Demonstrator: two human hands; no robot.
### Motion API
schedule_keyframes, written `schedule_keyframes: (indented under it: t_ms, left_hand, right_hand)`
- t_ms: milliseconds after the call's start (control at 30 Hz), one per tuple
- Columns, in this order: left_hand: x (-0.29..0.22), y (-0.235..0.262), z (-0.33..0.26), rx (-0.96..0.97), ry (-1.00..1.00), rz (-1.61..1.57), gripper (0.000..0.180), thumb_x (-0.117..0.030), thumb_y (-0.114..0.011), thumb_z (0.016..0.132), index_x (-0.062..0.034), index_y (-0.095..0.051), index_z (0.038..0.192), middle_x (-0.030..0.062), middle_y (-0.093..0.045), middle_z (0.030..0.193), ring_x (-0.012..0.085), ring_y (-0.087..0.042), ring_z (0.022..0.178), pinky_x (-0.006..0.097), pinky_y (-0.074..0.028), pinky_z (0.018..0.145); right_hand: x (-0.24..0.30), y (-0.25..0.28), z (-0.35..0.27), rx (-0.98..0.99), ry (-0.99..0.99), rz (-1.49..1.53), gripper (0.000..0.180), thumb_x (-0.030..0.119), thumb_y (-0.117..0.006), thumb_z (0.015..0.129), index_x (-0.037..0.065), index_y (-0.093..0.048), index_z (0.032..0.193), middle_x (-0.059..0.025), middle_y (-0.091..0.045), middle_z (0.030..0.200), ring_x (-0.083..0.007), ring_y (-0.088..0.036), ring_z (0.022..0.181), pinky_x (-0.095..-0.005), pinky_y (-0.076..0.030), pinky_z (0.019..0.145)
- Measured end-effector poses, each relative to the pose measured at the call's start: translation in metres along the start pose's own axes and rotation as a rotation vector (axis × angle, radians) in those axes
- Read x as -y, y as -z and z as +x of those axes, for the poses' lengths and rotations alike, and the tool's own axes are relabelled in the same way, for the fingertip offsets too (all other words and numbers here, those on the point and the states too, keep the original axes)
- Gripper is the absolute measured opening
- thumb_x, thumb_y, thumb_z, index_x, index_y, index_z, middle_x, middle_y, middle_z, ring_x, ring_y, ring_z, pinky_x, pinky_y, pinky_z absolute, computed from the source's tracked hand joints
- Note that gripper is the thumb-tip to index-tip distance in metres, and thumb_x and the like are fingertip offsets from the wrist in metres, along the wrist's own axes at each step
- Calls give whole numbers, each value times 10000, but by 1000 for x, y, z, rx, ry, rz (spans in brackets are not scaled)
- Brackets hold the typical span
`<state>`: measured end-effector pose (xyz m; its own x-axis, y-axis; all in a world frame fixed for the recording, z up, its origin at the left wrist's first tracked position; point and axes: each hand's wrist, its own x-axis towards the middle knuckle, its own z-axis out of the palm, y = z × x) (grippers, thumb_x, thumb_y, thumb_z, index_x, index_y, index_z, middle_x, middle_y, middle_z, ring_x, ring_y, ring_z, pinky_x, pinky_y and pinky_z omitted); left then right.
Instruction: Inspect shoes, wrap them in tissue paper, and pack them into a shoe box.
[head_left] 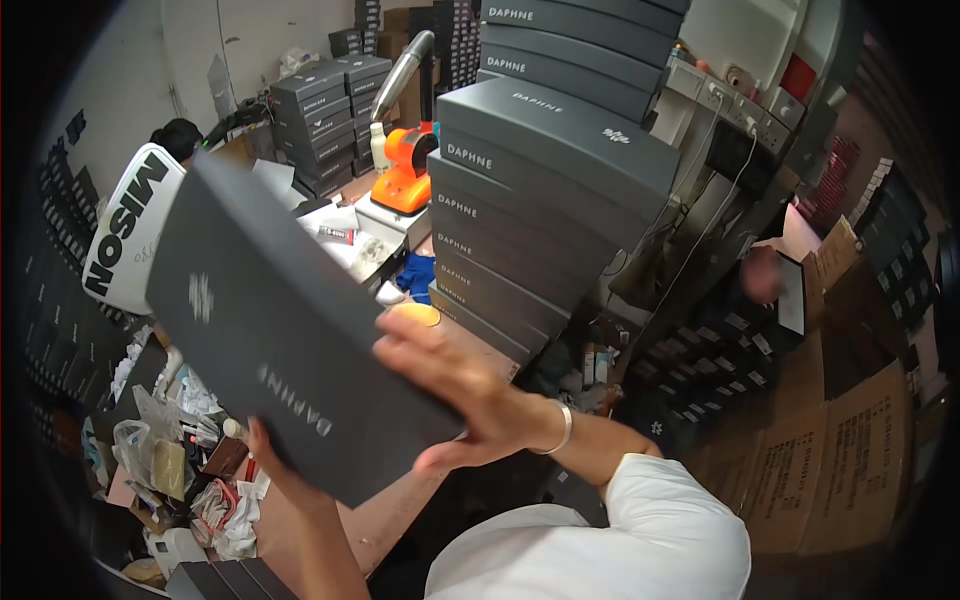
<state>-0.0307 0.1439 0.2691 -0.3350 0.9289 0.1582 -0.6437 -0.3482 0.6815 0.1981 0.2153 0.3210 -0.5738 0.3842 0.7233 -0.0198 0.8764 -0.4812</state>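
So the biggest thing here is the pinkish table (400, 512), with junk piled all over its left side. Next up is a tall stack (508, 240) of dark grey boxes toward the right, running off the top of the view, and one box partway up sits kind of skewed. There's a brown carton (815, 470) at lower right, plus a shorter pile (318, 125) of similar boxes further back. Then the main thing: a dark grey box (285, 330) held up off the table, left of the tall stack, tipped well over with its pale-printed lid facing the camera. Behind its left edge is a white panel (128, 245) with black lettering. Past the box's far side stands an orange tool (405, 160) with a silver nozzle. Both hands are on the box: the right hand (460, 385) clasps its right end, fingers spread up the side and thumb by the bottom corner, while the left hand (285, 472) holds the lower edge, most of its fingers hidden. Smaller stuff: a blue cloth (416, 277), a yellow disc (418, 314) just behind the right fingers, and a thin bracelet (564, 428) on the right wrist.
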Motion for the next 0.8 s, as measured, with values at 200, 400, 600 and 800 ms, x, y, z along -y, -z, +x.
schedule_keyframes:
  t_ms: [200,400,600,800]
  left_hand:
    - [12,-258,59,471,135,232,961,-460,-630,864,-61,-31,1499,153,-406,1397,221,-337,1331,434,-275,1061]
    - [89,-329,78,682,-955,931,898,-518,-653,829,-83,-226,1489,299,-152,1505,403,-177,1414,515,-175,1118]
    - [97,-348,122,836,-1310,1302,680,-513,-609,850,-53,-460,1327,197,-477,1318,361,-373,1303,464,-253,1087]
    - [107,-353,116,883,-1339,1201,645,-472,-644,830,-36,-485,1278,183,-509,1263,352,-427,1232,444,-298,1052]
  right_hand:
    - [14,227,19,-735,-104,305,466,355,-348,1004,31,-455,1322,-155,-535,1294,-239,-534,1184,-404,-481,961]
    - [-61,358,-6,-811,-473,129,514,485,-430,968,47,-553,1207,-48,-593,1087,-143,-534,1036,-329,-414,917]
    - [-86,249,-68,-922,-332,-66,648,491,-280,1007,-5,-264,1425,-132,-294,1456,-241,-265,1344,-356,-179,1118]
    - [-176,135,-136,-952,-631,-308,751,530,-197,993,-17,-64,1490,-181,-63,1567,-295,-1,1456,-375,10,1164]
